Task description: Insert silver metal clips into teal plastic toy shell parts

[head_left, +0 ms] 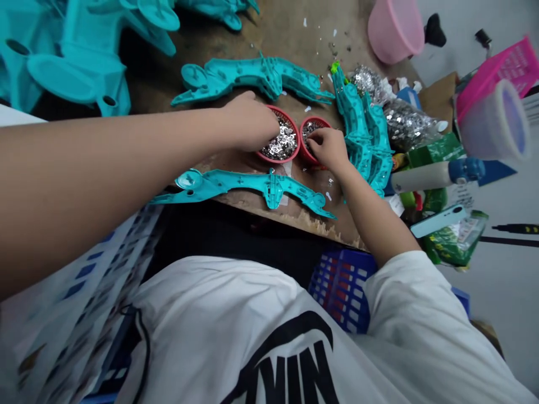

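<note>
My left hand reaches over the left rim of a larger red basket filled with small shiny metal pieces; its fingers are curled together and their tips are hidden. At the smaller red basket, my right hand has thumb and fingers pinched over similar metal pieces. Whatever either hand grips is too small or hidden to name. One turquoise plastic part lies beyond the baskets, and another lies nearer the table's front edge.
More turquoise parts are stacked right of the baskets, with large ones at upper left. Bags of metal pieces, a pink cup, a white bottle and green packets crowd the right. A blue basket stands below the table edge.
</note>
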The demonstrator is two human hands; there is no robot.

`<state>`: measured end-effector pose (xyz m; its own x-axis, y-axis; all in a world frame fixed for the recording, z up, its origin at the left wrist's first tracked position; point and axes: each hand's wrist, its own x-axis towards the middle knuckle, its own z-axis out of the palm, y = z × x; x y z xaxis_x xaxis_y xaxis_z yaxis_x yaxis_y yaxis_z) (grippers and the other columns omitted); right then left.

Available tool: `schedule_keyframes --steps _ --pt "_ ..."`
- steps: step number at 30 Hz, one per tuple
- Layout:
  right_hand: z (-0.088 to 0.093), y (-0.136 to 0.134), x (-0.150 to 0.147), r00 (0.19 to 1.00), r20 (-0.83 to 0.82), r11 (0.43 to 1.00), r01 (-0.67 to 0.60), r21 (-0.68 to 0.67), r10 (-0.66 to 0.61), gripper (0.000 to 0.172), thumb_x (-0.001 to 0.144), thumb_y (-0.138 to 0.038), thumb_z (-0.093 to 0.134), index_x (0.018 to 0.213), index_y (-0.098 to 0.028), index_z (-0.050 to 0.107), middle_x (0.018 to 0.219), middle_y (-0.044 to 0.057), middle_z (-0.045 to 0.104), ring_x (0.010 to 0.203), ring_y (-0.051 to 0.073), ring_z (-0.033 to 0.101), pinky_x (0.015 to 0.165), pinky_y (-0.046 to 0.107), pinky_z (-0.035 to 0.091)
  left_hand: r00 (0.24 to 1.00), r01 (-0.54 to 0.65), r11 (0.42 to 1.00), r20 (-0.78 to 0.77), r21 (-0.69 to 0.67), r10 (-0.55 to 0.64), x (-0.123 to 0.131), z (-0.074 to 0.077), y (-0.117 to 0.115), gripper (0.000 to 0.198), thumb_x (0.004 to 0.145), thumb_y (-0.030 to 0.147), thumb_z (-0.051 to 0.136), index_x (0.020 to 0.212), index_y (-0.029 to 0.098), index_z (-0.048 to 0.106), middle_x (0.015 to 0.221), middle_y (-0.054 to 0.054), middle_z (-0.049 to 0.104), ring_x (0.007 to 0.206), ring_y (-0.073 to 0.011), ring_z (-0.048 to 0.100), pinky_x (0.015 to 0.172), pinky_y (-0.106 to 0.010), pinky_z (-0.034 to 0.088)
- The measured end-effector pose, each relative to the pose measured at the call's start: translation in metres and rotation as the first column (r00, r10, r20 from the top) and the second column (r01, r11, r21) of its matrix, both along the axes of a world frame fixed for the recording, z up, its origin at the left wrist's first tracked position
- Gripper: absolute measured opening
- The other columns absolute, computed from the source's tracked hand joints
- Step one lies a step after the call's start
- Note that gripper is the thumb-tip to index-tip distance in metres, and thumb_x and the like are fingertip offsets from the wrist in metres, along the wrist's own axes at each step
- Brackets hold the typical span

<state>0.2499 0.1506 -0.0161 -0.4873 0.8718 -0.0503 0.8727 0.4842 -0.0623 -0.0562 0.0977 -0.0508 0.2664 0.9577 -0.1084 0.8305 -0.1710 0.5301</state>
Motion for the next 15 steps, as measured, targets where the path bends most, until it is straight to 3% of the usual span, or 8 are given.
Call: schedule_keyframes --steps 2,4,8,11,15 --pt "0.001 -0.002 -0.004 0.999 0.051 1.0 -0.007 0.018 0.006 0.031 0.115 -0.025 0.068 0.129 -0.022 0.096 0.141 0.021 0.095 0.137 0.048 0.086 0.122 0.062 0.068 0.965 0.199 0.978 -0.188 0.062 -0.184 -0.001 0.024 -0.014 0.031 0.118 0.05 0.081 0.115 0.024 0.097 0.128 -0.014 0.09 0.144 -0.0439 0.075 0.138 -0.068 0.046" --pt "0.005 -0.005 -0.007 0.994 0.107 0.999 0.003 0.037 -0.007 0.031 0.114 -0.025 0.068 0.129 -0.021 0.094 0.143 0.023 0.093 0.139 0.05 0.084 0.117 0.063 0.067 0.918 0.28 0.956 -0.316 0.084 -0.241 -0.001 0.047 -0.027 0.026 0.121 0.04 0.079 0.116 0.022 0.097 0.128 -0.016 0.092 0.134 -0.038 0.076 0.135 -0.063 0.047" --pt "0.016 -0.003 -0.002 0.994 0.092 0.996 0.048 0.081 -0.056 0.018 0.107 -0.024 0.072 0.116 -0.022 0.087 0.127 0.023 0.091 0.121 0.046 0.083 0.109 0.059 0.066 0.917 0.243 0.967 -0.343 0.076 -0.204 0.004 0.076 -0.042 0.031 0.122 0.014 0.067 0.128 0.015 0.097 0.134 -0.019 0.094 0.132 -0.0334 0.076 0.128 -0.055 0.052" --pt "0.025 0.002 0.01 0.996 0.031 0.988 0.078 0.132 -0.082 0.008 0.097 -0.02 0.076 0.1 -0.027 0.076 0.102 0.016 0.084 0.101 0.04 0.077 0.102 0.057 0.065 0.947 0.185 0.98 -0.28 0.072 -0.158 0.005 0.087 -0.046 0.041 0.125 0.016 0.061 0.144 0.013 0.096 0.154 -0.023 0.091 0.141 -0.0372 0.076 0.128 -0.057 0.056" --pt "0.039 -0.01 0.031 0.997 0.004 0.983 0.072 0.17 -0.073 0.018 0.089 -0.017 0.08 0.091 -0.03 0.067 0.093 0.012 0.081 0.091 0.036 0.075 0.097 0.054 0.066 0.974 0.122 0.986 -0.203 0.113 -0.097 0.004 0.089 -0.044 0.043 0.126 0.02 0.064 0.154 0.015 0.096 0.164 -0.024 0.087 0.147 -0.0414 0.078 0.128 -0.058 0.062"
